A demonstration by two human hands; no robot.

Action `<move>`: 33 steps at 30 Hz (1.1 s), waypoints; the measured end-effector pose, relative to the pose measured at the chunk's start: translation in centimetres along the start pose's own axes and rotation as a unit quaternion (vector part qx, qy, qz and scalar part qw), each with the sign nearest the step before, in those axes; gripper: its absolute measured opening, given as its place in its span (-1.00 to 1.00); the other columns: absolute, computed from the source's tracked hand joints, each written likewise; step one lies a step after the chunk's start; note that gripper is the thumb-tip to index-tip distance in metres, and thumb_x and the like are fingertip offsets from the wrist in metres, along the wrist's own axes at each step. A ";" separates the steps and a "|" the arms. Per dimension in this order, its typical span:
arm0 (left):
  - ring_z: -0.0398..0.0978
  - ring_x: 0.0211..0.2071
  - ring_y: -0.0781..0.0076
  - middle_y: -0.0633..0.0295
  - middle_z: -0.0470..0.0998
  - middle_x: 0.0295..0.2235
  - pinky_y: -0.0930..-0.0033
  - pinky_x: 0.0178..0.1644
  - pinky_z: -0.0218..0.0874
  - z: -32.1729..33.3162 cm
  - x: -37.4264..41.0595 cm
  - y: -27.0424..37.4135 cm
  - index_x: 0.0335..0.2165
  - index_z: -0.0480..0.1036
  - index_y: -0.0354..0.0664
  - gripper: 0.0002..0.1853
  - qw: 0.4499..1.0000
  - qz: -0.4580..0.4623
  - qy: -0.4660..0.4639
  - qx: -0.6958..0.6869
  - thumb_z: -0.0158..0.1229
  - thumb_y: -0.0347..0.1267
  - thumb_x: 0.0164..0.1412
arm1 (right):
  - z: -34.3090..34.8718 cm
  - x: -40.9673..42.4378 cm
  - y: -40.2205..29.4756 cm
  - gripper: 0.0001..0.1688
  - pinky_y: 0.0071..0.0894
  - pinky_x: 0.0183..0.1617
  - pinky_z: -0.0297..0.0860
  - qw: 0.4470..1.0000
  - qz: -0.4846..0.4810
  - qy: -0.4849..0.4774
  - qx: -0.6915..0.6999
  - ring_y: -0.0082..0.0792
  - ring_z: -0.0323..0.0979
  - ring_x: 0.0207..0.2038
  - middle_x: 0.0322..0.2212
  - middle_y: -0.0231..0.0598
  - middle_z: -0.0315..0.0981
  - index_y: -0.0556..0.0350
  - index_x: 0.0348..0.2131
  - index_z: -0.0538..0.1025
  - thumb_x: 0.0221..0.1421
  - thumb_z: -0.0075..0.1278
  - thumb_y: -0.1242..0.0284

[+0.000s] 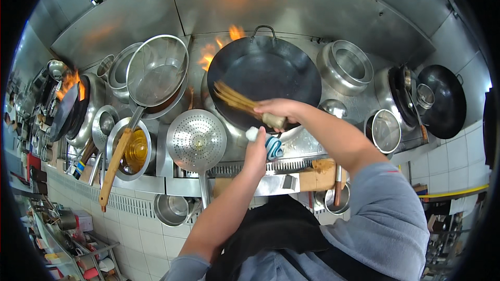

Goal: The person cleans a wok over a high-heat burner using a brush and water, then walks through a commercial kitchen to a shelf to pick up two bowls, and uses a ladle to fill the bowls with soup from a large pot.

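Observation:
A large black wok [269, 66] sits tilted over the burner, with a loop handle at its far rim. Orange flames [209, 54] rise beside its left edge. My right hand [282, 110] grips a bamboo wok brush [236, 97] by its wrapped end, and the splayed bristles lie over the near left part of the wok. In my left hand [256, 154] is a folded white and blue striped cloth [274, 148], held at the wok's near rim. The near handle is mostly hidden by the cloth and hands.
Left of the wok are a perforated skimmer [196, 140], a wood-handled mesh strainer [156, 70] and a pot of yellow oil [134, 150]. Steel pots [345, 66], a ladle [333, 107] and another wok [445, 101] stand to the right. More flames [70, 84] burn far left.

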State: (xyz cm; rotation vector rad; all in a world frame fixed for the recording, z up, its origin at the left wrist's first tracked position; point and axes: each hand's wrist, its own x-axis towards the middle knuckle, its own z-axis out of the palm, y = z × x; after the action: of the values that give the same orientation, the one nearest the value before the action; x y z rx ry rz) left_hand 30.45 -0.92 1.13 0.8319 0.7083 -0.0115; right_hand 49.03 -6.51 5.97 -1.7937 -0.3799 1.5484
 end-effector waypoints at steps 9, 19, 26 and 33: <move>0.55 -0.46 0.43 0.22 0.52 -0.40 0.31 -0.47 0.43 1.6 -0.5 -0.1 -0.19 0.38 -0.19 -0.53 0.997 0.017 0.048 -0.050 0.06 0.03 0.33 | -18.3 -2.6 -6.6 -0.45 0.02 0.03 0.39 0.707 -0.166 0.669 -0.158 0.11 0.50 -0.06 -0.13 0.06 0.56 -0.09 0.11 0.42 0.27 -0.18 0.06; 0.53 -0.54 0.39 0.27 0.50 -0.50 0.28 -0.59 0.35 3.4 -0.5 -0.7 -0.25 0.37 -0.13 -0.59 0.997 0.031 0.059 -0.040 0.02 0.02 0.35 | -17.3 1.8 2.3 -0.31 -0.16 -0.25 0.51 0.782 -0.210 0.087 -0.581 -0.20 0.59 -0.33 -0.17 -0.23 0.58 -0.49 0.24 0.33 0.15 0.10 0.03; 0.52 -0.54 0.39 0.29 0.51 -0.49 0.28 -0.57 0.34 3.2 -1.6 0.2 -0.24 0.37 -0.10 -0.59 0.995 0.024 0.092 -0.023 0.01 0.03 0.35 | -18.9 -3.6 -6.3 -0.50 0.06 -0.06 0.43 0.700 -0.163 0.639 -0.274 0.08 0.52 -0.09 -0.14 0.00 0.56 -0.14 0.09 0.42 0.25 -0.13 0.10; 0.53 -0.53 0.42 0.30 0.51 -0.48 0.28 -0.57 0.35 2.2 -1.5 -0.9 -0.25 0.38 -0.09 -0.58 0.993 0.053 0.104 -0.029 0.00 0.04 0.36 | -1.5 -4.9 -2.1 -0.21 -0.32 -0.61 0.49 0.967 -0.045 -0.059 -0.244 -0.33 0.55 -0.44 -0.31 -0.21 0.48 -0.25 0.34 0.18 0.22 0.05 0.10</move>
State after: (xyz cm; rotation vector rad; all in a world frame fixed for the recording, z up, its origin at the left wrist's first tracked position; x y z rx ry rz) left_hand 30.29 -3.43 2.45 0.8215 0.8562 0.1933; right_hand 49.82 -8.66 10.97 -2.0135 -0.9557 1.5954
